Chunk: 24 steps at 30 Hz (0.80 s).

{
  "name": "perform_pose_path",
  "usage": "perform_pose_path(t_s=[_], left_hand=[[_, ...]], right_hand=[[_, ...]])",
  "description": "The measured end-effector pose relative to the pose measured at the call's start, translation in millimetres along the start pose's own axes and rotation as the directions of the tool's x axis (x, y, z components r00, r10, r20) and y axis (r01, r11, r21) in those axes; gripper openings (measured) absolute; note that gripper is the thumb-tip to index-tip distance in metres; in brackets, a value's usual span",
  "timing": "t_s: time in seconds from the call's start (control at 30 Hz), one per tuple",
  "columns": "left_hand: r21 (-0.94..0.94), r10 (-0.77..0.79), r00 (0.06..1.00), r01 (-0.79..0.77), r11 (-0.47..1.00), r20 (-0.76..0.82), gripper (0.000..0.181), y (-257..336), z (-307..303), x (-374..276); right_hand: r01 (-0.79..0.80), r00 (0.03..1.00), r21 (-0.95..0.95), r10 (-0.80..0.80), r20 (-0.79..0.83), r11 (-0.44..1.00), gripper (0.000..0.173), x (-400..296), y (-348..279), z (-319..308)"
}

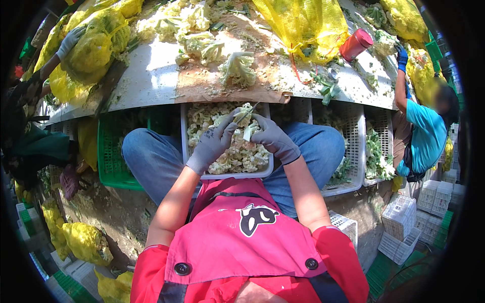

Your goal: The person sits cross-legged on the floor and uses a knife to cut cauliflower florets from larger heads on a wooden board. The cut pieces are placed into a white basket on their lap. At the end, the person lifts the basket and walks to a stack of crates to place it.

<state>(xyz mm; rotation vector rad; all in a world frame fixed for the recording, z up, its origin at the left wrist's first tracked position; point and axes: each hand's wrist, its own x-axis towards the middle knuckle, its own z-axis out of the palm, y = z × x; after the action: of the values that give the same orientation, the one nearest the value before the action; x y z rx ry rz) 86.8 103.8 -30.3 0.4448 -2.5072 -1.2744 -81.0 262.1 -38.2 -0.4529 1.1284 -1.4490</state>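
Both my hands wear grey gloves and meet above a white plastic crate filled with cauliflower florets. My left hand is closed around a small knife, whose dark blade points up and to the right against a floret. The pale stem of a cauliflower piece is pinched in the fingers of my right hand. Beyond the crate, on the work table's edge, a larger cut cauliflower chunk lies among crumbs. The crate stands between my knees.
Yellow mesh bags, cauliflower pieces and a red canister lie on the table. A green crate stands left, white crates right. One person works at the right, another at the left.
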Motion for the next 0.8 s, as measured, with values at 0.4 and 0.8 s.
perform_pose_path(t_s=[0.4,0.8], left_hand=[[-0.536,-0.469,0.876,0.451,0.714,0.112,0.051,41.3,3.3,-26.2],[-0.678,-0.561,0.795,0.544,0.495,0.229,0.05,49.1,24.5,-15.9]], right_hand=[[0.19,0.94,0.137,-0.139,-0.313,0.972,0.051,20.7,51.4,-0.7],[0.387,0.735,-0.394,-0.537,-0.415,0.834,0.033,12.9,48.1,38.1]])
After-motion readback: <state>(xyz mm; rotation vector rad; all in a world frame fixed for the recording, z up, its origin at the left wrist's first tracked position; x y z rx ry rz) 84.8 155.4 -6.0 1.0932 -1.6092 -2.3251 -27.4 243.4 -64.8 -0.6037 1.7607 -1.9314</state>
